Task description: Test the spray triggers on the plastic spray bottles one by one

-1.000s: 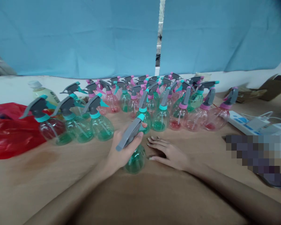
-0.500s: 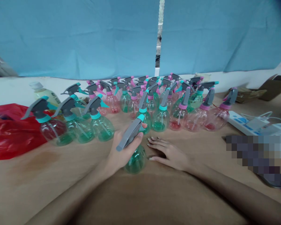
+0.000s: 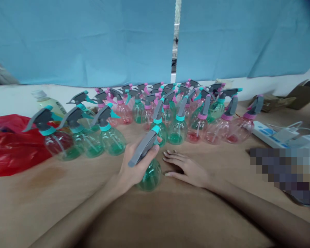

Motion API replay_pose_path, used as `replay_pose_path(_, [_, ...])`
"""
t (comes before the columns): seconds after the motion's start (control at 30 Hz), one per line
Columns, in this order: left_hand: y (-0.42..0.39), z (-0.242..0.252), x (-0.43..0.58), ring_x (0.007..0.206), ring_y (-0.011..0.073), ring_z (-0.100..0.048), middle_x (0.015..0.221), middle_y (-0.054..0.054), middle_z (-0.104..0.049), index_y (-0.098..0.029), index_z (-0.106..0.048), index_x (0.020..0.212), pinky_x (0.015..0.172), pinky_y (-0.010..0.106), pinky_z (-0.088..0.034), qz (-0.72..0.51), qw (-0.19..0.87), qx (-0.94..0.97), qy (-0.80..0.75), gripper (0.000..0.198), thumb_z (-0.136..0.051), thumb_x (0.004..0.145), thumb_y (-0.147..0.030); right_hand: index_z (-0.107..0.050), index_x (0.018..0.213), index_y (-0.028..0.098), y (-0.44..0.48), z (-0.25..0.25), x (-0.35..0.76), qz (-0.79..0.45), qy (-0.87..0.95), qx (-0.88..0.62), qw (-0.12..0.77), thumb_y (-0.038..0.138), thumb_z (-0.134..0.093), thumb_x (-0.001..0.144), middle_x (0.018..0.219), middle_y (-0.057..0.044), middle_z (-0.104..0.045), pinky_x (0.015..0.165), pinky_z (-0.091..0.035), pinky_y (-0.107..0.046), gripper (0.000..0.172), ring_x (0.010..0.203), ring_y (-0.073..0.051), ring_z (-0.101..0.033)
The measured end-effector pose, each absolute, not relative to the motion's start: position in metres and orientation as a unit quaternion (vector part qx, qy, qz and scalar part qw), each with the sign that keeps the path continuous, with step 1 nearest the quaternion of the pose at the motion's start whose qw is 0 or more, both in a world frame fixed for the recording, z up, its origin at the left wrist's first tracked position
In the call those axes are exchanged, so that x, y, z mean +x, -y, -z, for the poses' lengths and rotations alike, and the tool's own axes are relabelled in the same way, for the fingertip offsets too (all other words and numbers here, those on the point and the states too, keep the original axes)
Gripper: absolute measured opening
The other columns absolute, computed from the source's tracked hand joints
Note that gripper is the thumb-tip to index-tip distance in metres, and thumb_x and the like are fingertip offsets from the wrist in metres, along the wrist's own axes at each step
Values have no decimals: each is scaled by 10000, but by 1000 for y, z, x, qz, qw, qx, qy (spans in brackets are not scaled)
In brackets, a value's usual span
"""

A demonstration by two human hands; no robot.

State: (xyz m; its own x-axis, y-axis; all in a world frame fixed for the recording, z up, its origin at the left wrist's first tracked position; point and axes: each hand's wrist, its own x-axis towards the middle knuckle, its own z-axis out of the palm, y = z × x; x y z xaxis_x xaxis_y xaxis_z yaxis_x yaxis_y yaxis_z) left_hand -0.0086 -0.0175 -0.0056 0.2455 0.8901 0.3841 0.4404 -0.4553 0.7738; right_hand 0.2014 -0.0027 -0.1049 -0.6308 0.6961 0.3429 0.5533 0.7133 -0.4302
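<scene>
A green spray bottle [image 3: 151, 175] with a grey trigger head stands on the brown table [image 3: 54, 193] in front of me. My left hand [image 3: 134, 165] is wrapped round its neck, just under the trigger. Beside it to the right, my right hand [image 3: 187, 167] lies flat on the table, fingers stretched out toward the bottle and holding nothing. Behind both hands stand several green and pink spray bottles [image 3: 178, 129] in rows.
A red plastic bag [image 3: 12, 144] lies at the left, with a capped yellowish bottle [image 3: 48, 103] behind it. At the right lie a white power strip [image 3: 270, 134] with cables and a cardboard box [image 3: 303, 94]. Blue cloth [image 3: 93, 41] hangs behind the table.
</scene>
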Motion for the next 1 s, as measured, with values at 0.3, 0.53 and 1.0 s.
replay_pose_path(0.3, [16,4,-8,790,180,-630,813,14,-669,-205,-618,848,706,295,-484,-426,257,742,-449,162,-534,834,-343,-438,1324,212,3,104,201,-140,893,-352,244,521,-477,852,1353,-73,-484,1076,-316,-449,566,1296,-222,-374])
replay_pose_path(0.53, [14,11,-12,656,146,-592,702,-15,-618,-214,-590,768,664,287,-469,-441,240,743,-442,147,-544,831,-339,-462,1304,196,3,106,201,-140,890,-356,247,520,-472,855,1350,-78,-488,1087,-300,-447,554,1298,-222,-371])
replay_pose_path(1.0, [21,5,-3,646,140,-555,730,-4,-604,-187,-599,1032,623,260,-432,-426,241,742,-458,234,-488,835,-248,-371,1348,202,10,102,195,-166,861,-413,245,584,-512,798,1367,-111,-460,1021,-364,-482,684,1254,-274,-427])
